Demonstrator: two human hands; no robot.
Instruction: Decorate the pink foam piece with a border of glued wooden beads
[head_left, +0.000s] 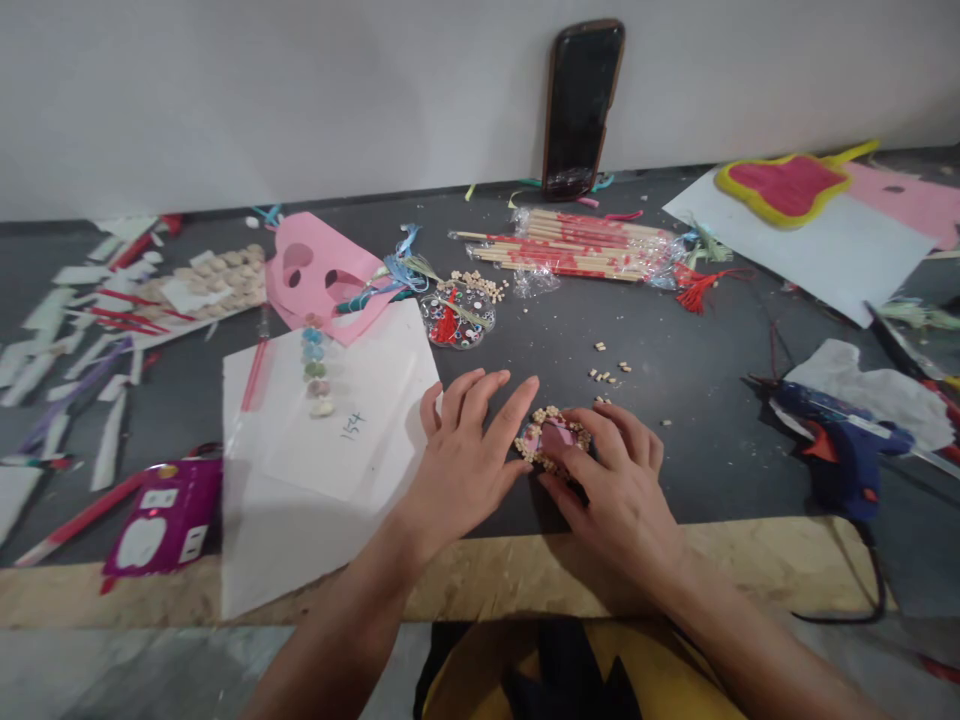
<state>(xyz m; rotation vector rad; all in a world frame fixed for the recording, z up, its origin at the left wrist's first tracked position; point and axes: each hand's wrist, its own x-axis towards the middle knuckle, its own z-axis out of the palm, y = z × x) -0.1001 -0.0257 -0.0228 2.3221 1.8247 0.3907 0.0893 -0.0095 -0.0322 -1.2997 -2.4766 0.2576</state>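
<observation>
A small pink craft piece (556,437) ringed with short pale wooden beads lies near the front of the dark table. My right hand (626,490) is closed over its right side, with curled fingers on the bead ring; the fingers hide part of it. My left hand (466,455) rests just left of the piece, fingers stretched and spread, the thumb tip at its edge. It holds nothing that I can see. Several loose wooden beads (602,376) lie beyond my right hand. More beads (480,284) are piled beside a clear container (459,316) with a red tassel and small googly eyes.
A blue glue gun (844,440) lies at the right. Wrapped sticks (577,245) lie behind, below a phone (583,110) leaning on the wall. On the left are white sheets (255,520), a pink paper mask (322,270), a purple packet (169,520) and scattered strips (112,440).
</observation>
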